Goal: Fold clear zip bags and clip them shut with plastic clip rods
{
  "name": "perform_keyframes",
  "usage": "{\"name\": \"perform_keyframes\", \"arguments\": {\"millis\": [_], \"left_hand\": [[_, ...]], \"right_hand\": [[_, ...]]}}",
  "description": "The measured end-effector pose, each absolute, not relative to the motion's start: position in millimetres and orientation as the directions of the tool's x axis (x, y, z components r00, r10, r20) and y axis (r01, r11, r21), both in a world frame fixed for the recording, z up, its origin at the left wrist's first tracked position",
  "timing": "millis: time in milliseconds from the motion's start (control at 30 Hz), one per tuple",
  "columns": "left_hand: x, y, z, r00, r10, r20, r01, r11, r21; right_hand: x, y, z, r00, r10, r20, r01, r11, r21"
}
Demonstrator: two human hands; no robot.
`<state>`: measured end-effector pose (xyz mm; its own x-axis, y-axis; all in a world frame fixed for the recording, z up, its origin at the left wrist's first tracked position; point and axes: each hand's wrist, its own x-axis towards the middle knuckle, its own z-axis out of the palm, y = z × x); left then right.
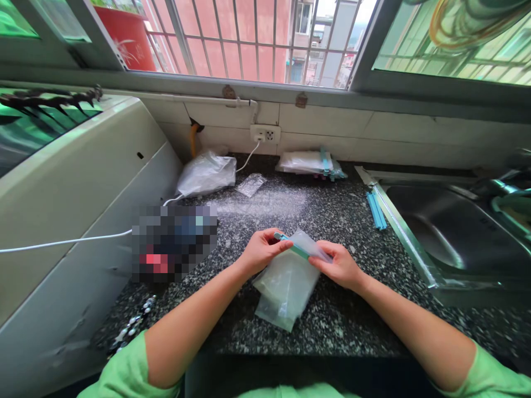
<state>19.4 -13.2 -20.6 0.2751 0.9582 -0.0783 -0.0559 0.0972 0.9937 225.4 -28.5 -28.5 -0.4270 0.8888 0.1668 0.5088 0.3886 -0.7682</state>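
Observation:
A teal bag sealing clip (299, 251) lies slantwise across the upper part of a clear plastic bag (286, 287) with something whitish inside. My left hand (265, 250) pinches the clip's left end between thumb and fingers. At the other end, my right hand (339, 265) is closed on the bag's gathered top and the clip's right end. The bag's mouth sticks out above the clip, and its body hangs down over the dark speckled countertop (357, 320). Whether the clip is fully fastened I cannot tell.
More teal clips (376, 210) lie beside the steel sink (431, 221). At the back are a stack of clipped bags (307, 163), a small clear packet (251, 184), white powder (274, 203) and a white plastic bag (209, 172). A blurred-out object (174, 243) and a beaded strand (131, 326) sit left.

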Motion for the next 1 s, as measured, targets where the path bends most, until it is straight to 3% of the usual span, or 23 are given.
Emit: {"name": "perform_keyframes", "arguments": {"millis": [567,767,1000], "left_hand": [[18.1,-14.5,-20.9,0.246,0.969,-0.006,-0.021,0.011,1.000],[16.8,-12.4,-23.4,0.189,0.976,-0.110,-0.078,0.126,0.989],[14.6,-11.8,-27.0,0.470,0.853,-0.228,0.110,0.200,0.974]], "right_hand": [[225.2,-28.1,-27.6,-0.429,0.889,0.158,0.506,0.382,-0.773],[226.0,-26.9,-29.0,-0.324,0.938,0.124,0.480,0.276,-0.833],[230.0,-24.2,-26.5,-0.235,0.955,0.182,0.459,0.274,-0.845]]}}
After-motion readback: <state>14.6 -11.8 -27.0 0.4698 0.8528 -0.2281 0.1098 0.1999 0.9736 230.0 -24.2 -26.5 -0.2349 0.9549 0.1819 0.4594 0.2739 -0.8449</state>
